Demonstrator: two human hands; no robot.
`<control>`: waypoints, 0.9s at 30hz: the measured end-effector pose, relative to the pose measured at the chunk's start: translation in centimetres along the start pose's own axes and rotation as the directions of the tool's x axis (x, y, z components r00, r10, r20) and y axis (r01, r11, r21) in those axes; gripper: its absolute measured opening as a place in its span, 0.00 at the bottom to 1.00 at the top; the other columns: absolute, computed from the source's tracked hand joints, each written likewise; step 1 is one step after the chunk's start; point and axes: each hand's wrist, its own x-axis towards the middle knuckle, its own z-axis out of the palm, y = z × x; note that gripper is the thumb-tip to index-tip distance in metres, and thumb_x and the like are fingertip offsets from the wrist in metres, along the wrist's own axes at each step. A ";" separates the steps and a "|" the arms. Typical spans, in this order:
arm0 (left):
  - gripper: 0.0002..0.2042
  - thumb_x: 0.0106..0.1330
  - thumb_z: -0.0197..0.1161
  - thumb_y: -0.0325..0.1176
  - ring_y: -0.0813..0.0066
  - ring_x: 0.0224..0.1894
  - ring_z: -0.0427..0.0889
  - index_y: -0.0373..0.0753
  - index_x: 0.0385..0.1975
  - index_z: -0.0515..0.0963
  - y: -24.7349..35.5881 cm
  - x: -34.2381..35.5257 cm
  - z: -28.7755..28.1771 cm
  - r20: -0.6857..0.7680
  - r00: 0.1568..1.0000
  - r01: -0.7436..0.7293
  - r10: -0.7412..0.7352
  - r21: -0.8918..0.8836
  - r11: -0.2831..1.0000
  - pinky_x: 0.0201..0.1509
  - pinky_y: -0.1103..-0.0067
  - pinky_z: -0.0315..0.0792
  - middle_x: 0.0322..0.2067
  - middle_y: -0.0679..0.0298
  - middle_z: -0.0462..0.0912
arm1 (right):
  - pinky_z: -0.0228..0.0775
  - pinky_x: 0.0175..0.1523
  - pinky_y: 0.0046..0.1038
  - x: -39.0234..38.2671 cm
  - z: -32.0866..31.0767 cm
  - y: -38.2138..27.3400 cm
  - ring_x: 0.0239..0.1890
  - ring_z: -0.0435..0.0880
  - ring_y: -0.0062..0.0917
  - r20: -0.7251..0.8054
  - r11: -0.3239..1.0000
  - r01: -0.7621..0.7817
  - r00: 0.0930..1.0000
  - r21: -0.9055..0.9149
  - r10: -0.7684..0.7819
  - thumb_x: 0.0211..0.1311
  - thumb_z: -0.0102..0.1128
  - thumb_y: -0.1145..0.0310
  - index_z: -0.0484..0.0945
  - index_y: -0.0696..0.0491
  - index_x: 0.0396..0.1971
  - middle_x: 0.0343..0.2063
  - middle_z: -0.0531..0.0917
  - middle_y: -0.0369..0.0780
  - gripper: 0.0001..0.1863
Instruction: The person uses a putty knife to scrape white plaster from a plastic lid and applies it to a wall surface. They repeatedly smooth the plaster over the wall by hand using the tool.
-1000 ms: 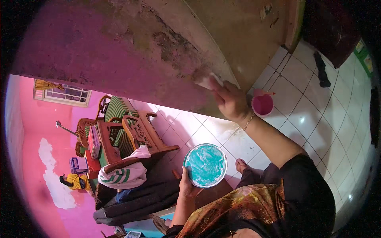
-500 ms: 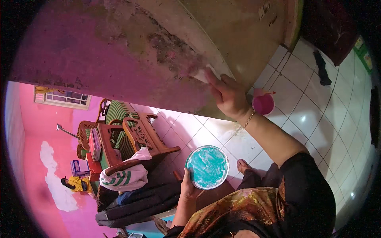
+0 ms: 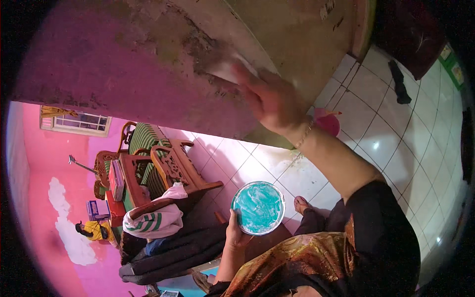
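Note:
My left hand (image 3: 236, 232) grips the rim of a round teal lid (image 3: 258, 208), its thumb over the edge. White paste is smeared across the lid's face. Higher up, my right hand (image 3: 276, 105) is closed on a pale flat scraper (image 3: 225, 69), blurred by motion. The scraper lies against a wall (image 3: 148, 94) with worn pink paint and a dark, crumbling patch beside its corner edge. Whether paste is on the blade, I cannot tell.
A pink bucket (image 3: 327, 120) stands on the white tiled floor (image 3: 366, 119) behind my right wrist. To the left are a carved wooden chair (image 3: 170, 166), a striped towel (image 3: 156, 220) and dark draped cloth (image 3: 173, 260). A person in yellow (image 3: 96, 230) is farther off. A dark cloth (image 3: 400, 84) lies at right.
My right hand has moved up and left along the wall with the scraper, toward the dark patch. My left hand holds the lid in nearly the same place.

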 end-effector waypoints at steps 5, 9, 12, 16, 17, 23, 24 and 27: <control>0.31 0.69 0.42 0.58 0.54 0.58 0.70 0.38 0.62 0.59 0.5 -0.5 1.5 -0.003 1.000 0.027 -0.027 -0.022 0.999 0.60 0.56 0.65 0.59 0.52 0.67 | 0.66 0.25 0.34 2.4 0.3 -0.9 0.20 0.74 0.32 -0.073 0.994 0.097 0.992 -0.046 -0.100 0.58 0.59 0.69 0.71 0.40 0.58 0.20 0.72 0.41 0.26; 0.30 0.69 0.42 0.57 0.55 0.57 0.71 0.38 0.61 0.60 0.3 -0.6 1.0 0.040 0.999 -0.033 0.034 -0.033 0.999 0.60 0.57 0.67 0.58 0.52 0.68 | 0.67 0.26 0.34 -2.6 -1.2 0.2 0.21 0.74 0.34 0.106 0.994 -0.023 0.994 -0.109 0.035 0.56 0.60 0.72 0.71 0.42 0.58 0.20 0.72 0.41 0.27; 0.30 0.70 0.42 0.56 0.55 0.56 0.72 0.38 0.60 0.61 -0.9 1.1 -1.9 0.088 0.995 0.053 -0.039 -0.154 0.987 0.59 0.58 0.67 0.57 0.53 0.69 | 0.67 0.26 0.34 -1.5 -0.6 0.4 0.20 0.74 0.34 0.050 1.000 -0.009 0.999 -0.025 0.010 0.55 0.60 0.74 0.71 0.43 0.58 0.21 0.72 0.41 0.28; 0.29 0.70 0.42 0.56 0.55 0.56 0.72 0.38 0.60 0.61 -0.6 0.9 -1.0 -0.016 0.999 0.034 -0.036 -0.082 0.996 0.59 0.58 0.67 0.57 0.53 0.69 | 0.68 0.25 0.32 2.7 1.1 -0.3 0.19 0.74 0.33 -0.085 0.992 0.123 0.989 0.010 -0.122 0.55 0.59 0.75 0.70 0.44 0.59 0.21 0.73 0.41 0.29; 0.29 0.70 0.42 0.56 0.55 0.56 0.72 0.38 0.60 0.61 -0.8 1.3 -1.7 0.048 0.998 0.037 -0.032 -0.115 0.993 0.59 0.58 0.67 0.57 0.53 0.69 | 0.68 0.25 0.32 2.4 1.0 -0.6 0.19 0.74 0.33 -0.085 0.992 0.126 0.989 0.013 -0.124 0.55 0.59 0.75 0.70 0.44 0.59 0.21 0.73 0.41 0.29; 0.30 0.69 0.44 0.57 0.55 0.57 0.71 0.38 0.61 0.61 -0.4 0.4 -1.0 0.082 0.996 0.035 -0.025 -0.121 0.992 0.59 0.57 0.66 0.57 0.53 0.69 | 0.68 0.26 0.32 -2.4 -0.4 0.9 0.21 0.75 0.34 0.041 1.000 -0.013 0.999 0.010 0.013 0.56 0.60 0.74 0.71 0.44 0.58 0.21 0.74 0.41 0.27; 0.31 0.69 0.44 0.57 0.55 0.57 0.71 0.38 0.61 0.61 -0.7 0.6 -1.4 0.099 0.994 0.059 -0.043 -0.169 0.984 0.60 0.57 0.66 0.57 0.53 0.69 | 0.68 0.26 0.32 -1.9 -0.2 0.9 0.21 0.75 0.34 0.025 1.000 -0.003 1.000 0.026 0.003 0.55 0.60 0.74 0.72 0.44 0.57 0.20 0.74 0.41 0.26; 0.31 0.69 0.44 0.57 0.54 0.58 0.71 0.37 0.61 0.60 -1.0 1.2 -2.1 0.065 0.997 0.058 -0.049 -0.134 0.989 0.60 0.57 0.65 0.57 0.53 0.69 | 0.67 0.25 0.32 2.5 0.3 -0.5 0.20 0.74 0.33 -0.038 0.999 0.051 0.998 0.010 -0.050 0.55 0.60 0.74 0.73 0.45 0.56 0.20 0.73 0.40 0.25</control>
